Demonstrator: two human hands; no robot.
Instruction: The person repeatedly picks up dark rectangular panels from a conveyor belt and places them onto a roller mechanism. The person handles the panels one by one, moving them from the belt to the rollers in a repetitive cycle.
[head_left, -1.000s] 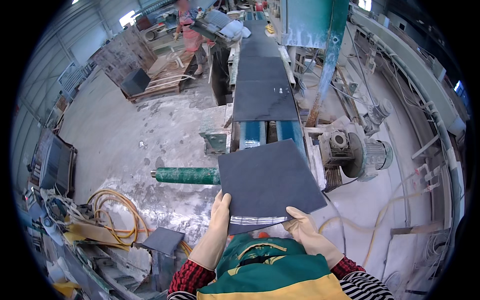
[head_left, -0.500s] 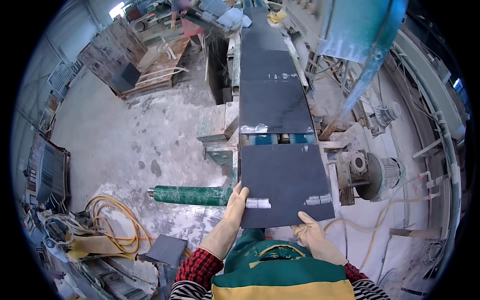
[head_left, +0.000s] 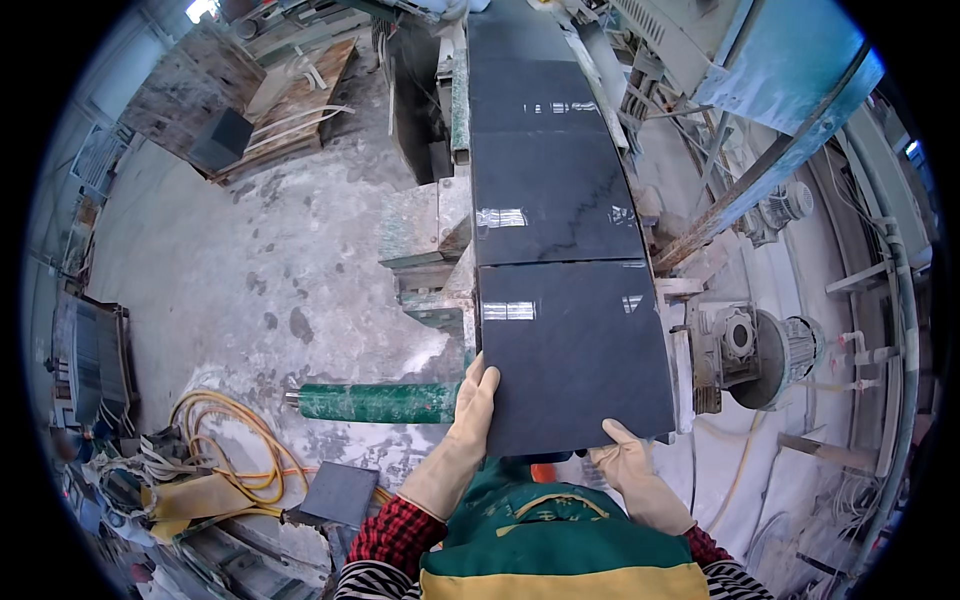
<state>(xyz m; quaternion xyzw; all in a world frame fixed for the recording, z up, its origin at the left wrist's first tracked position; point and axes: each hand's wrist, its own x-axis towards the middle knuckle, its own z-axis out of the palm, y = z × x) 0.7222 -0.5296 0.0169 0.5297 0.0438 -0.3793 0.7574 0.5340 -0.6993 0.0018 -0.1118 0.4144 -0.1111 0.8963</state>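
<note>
A dark grey polished stone slab (head_left: 575, 365) lies flat at the near end of a conveyor line. My left hand (head_left: 472, 410), in a cream rubber glove, grips its left edge by the near corner, with the fingers partly hidden by the slab. On the near edge, right of the middle, my right hand (head_left: 630, 465) in a matching glove holds the slab with the thumb at the top edge; its other fingers lie mostly below. Behind it a second dark slab (head_left: 555, 200) sits close up, with a thin seam between the two.
A green roller (head_left: 375, 403) sticks out left of the line. To the right stand a motor (head_left: 775, 345) and a slanted rusty post (head_left: 760, 165). Coiled yellow hoses (head_left: 225, 440) and a small grey slab (head_left: 340, 492) lie low on the left. A wooden pallet (head_left: 300, 110) stands farther back.
The blue-banded gap between the near slab and the one behind has closed to a thin seam. Both hands keep their places on the near slab. The view has shifted slightly.
</note>
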